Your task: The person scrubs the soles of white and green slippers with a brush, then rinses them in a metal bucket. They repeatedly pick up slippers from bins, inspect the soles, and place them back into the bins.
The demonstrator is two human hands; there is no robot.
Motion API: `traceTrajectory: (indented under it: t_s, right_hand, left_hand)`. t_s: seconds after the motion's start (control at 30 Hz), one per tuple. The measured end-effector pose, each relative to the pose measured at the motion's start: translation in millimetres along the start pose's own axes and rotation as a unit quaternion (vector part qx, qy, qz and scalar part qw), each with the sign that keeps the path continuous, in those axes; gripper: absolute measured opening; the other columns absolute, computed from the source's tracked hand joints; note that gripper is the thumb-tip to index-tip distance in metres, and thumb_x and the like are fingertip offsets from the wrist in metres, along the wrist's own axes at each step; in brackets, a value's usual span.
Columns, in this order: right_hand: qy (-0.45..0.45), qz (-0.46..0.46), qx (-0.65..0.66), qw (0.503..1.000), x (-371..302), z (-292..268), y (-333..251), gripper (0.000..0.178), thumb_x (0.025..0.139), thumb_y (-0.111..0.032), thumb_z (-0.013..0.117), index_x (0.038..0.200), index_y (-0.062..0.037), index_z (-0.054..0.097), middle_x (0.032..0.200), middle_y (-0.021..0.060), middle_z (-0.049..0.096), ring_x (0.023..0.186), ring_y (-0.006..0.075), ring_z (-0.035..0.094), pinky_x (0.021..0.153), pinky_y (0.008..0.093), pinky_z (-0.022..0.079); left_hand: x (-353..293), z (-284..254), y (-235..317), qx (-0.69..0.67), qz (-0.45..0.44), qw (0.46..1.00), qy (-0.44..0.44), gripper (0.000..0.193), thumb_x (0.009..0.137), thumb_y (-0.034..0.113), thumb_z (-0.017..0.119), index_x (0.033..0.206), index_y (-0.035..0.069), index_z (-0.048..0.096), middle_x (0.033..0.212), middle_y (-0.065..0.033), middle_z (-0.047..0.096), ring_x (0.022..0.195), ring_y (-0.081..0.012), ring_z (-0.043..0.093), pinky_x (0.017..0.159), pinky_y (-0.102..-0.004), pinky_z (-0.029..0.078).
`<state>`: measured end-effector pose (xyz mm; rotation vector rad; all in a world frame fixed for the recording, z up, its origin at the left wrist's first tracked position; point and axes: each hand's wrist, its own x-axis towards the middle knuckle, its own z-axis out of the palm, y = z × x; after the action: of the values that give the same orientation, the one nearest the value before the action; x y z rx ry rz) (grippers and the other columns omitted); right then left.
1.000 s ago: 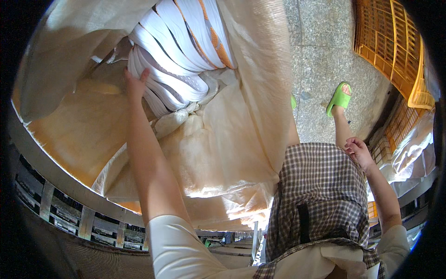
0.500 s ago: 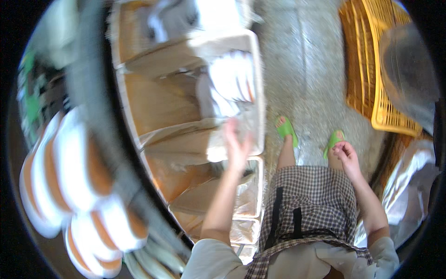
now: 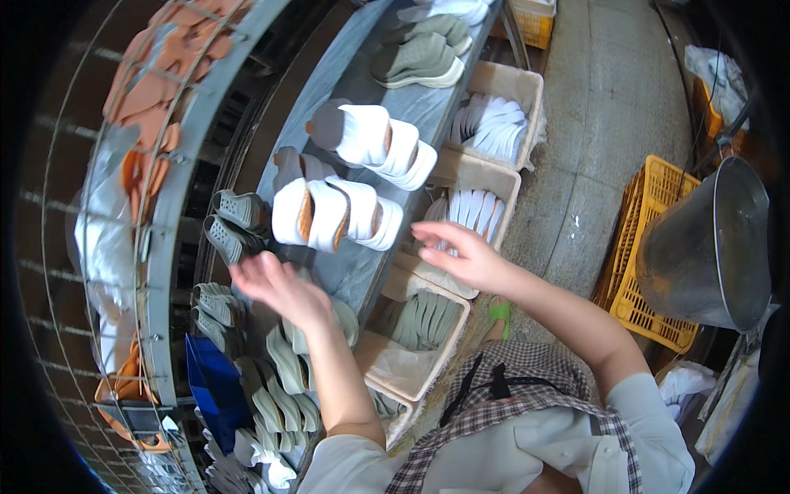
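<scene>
On a grey-blue bench stand two stacks of nested white shoe soles with brown inner faces: a nearer white stack and a farther white stack. My left hand hangs to the left and near side of the closer stack, fingers spread, holding nothing. On the other side of that stack, my right hand is raised with its fingers apart and nothing between them. A gap shows between each hand and the white soles. Below my left hand lie grey-green soles in rows.
Cream bins with nested soles line the bench's right side. Grey-green soles sit farther along the bench. A wire rack with orange-brown pieces bounds the left. Yellow crates and a metal bucket stand at right.
The view has swung left, from the bins and floor to the bench. Both hands have come up and forward, to either side of the nearer white stack. Neither has taken anything.
</scene>
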<state>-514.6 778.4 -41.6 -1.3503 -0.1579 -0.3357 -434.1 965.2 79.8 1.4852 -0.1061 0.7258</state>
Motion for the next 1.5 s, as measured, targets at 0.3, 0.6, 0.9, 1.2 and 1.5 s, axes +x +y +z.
traceTrajectory:
  t_s: [0.3,0.6,0.9,1.2,1.5]
  right_hand:
    - [-0.081,-0.027,-0.367,0.926,140.5,74.7,-38.1,0.055,0.092,-0.052,0.039,0.109,-0.0045,0.061,0.099,0.0178,0.065,0.094,0.0367,0.057,0.087,0.0423,0.040]
    - [-0.013,0.172,0.148,0.974,88.9,60.4,-64.4,0.060,0.090,-0.045,0.052,0.129,0.0001,0.040,0.117,0.0181,0.051,0.108,0.0254,0.049,0.091,0.0368,0.042]
    - [-0.091,0.129,0.611,0.776,-32.7,-65.9,-85.6,0.073,0.076,-0.035,0.063,0.136,-0.0001,0.039,0.130,0.0219,0.050,0.111,0.0328,0.057,0.096,0.0424,0.047]
    - [-0.008,0.006,0.665,0.747,-170.1,-130.0,-130.9,0.082,0.078,-0.030,0.070,0.143,-0.0035,0.027,0.138,0.0248,0.039,0.122,0.0365,0.046,0.100,0.0470,0.043]
    - [0.076,-0.065,0.586,0.804,-248.3,-156.8,-160.1,0.082,0.073,-0.032,0.071,0.140,-0.0041,0.033,0.134,0.0200,0.046,0.117,0.0317,0.053,0.097,0.0421,0.046]
  left_hand:
    - [54.6,4.5,-53.7,-0.280,-0.515,0.799,-0.136,0.052,0.093,0.037,0.030,0.132,0.006,0.044,0.134,-0.0151,0.045,0.124,-0.0352,0.043,0.098,-0.0604,0.035]
    - [-21.2,-26.3,13.8,-0.177,-0.258,0.928,-0.201,0.083,0.068,0.002,0.058,0.142,0.009,0.022,0.136,-0.0135,0.039,0.125,-0.0304,0.042,0.102,-0.0423,0.040]
    - [-117.2,-14.5,65.2,-0.074,-0.156,0.828,-0.533,0.073,0.076,0.003,0.065,0.139,0.004,0.029,0.137,-0.0124,0.038,0.126,-0.0213,0.038,0.102,-0.0352,0.032]
    - [-158.1,46.3,96.0,-0.152,-0.090,0.784,-0.595,0.053,0.084,0.010,0.064,0.131,0.003,0.040,0.128,-0.0121,0.049,0.117,-0.0188,0.045,0.096,-0.0327,0.034]
    - [-209.0,83.7,117.7,-0.165,-0.042,0.732,-0.660,0.053,0.083,0.008,0.063,0.130,0.003,0.040,0.130,-0.0123,0.047,0.119,-0.0211,0.046,0.097,-0.0351,0.034]
